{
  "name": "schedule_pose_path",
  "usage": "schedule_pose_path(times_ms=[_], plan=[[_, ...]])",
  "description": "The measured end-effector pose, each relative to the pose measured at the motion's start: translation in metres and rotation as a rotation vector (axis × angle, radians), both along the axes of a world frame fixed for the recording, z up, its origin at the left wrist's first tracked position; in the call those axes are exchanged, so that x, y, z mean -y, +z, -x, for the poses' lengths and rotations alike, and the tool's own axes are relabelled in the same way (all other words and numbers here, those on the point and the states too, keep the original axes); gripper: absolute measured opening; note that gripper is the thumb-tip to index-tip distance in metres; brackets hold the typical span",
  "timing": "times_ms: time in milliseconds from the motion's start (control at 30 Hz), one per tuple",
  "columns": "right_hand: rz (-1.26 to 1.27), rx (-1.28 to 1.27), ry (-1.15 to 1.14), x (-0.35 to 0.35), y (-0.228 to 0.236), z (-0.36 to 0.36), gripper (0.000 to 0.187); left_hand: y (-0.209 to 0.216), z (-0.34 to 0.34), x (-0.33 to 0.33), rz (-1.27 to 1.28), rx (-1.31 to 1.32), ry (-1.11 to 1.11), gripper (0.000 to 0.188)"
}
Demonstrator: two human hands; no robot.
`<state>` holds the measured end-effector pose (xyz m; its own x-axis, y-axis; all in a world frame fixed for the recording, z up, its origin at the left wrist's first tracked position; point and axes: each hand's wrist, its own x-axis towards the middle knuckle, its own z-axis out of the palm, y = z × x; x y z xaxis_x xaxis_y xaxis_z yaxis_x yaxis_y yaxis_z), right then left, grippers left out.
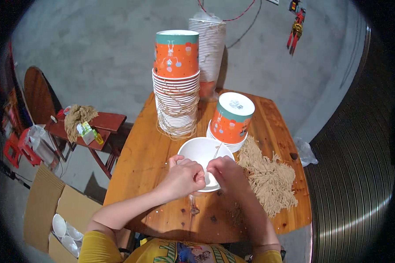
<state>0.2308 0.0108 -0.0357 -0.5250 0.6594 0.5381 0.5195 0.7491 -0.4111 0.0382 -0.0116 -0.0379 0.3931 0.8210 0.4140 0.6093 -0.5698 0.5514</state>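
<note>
A white-lined paper bucket [196, 149] lies on the wooden table in front of me, its round mouth toward me. Both my hands are over its near side, a small gap between them. My left hand [185, 177] is closed, fingers curled in a pinch; what they hold is too small to make out. My right hand [227, 174] is pinched too, at the bucket's right side. A thin cord [217, 150] runs inside the bucket toward the right fingers. Right of that hand lies a heap of beige cords [272, 179].
A tall stack of orange-and-green paper buckets [176, 57], draped with cord loops, stands at the table's left; a shorter upturned stack [232, 116] is nearer right. Behind rises a bagged white stack [210, 48]. A cardboard box [74, 199] with white bowls sits lower left, near a red bench [105, 121].
</note>
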Motion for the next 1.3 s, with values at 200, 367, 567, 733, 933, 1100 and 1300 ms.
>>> schedule_pose_path(times_ms=[200, 367, 567, 733, 933, 1100, 1300], plan=[[-0.117, -0.125, -0.119, -0.028, 0.009, -0.02, 0.011, 0.007, 0.005, 0.008, 0.101, -0.129, -0.068, 0.011], [-0.069, -0.127, -0.1, -0.032, 0.005, -0.024, 0.009, 0.0, 0.015, 0.003, 0.031, -0.049, -0.211, 0.012], [-0.156, -0.082, -0.097, -0.036, 0.009, -0.032, 0.007, 0.0, 0.029, 0.004, -0.074, -0.059, -0.35, 0.02], [-0.138, -0.175, -0.023, -0.02, 0.028, -0.039, 0.023, 0.016, 0.061, -0.012, -0.101, 0.107, -0.297, 0.016], [0.522, -0.067, 0.145, -0.029, 0.013, -0.018, 0.032, 0.075, 0.072, -0.051, 0.286, 0.534, -0.195, 0.017], [0.639, -0.825, 0.414, -0.071, 0.082, 0.038, 0.011, 0.167, 0.112, -0.104, -0.025, 0.9, -0.509, 0.049], [1.01, -1.398, 0.518, -0.172, 0.181, 0.095, 0.022, 0.24, 0.13, -0.15, -0.679, 0.757, -0.339, 0.091]])
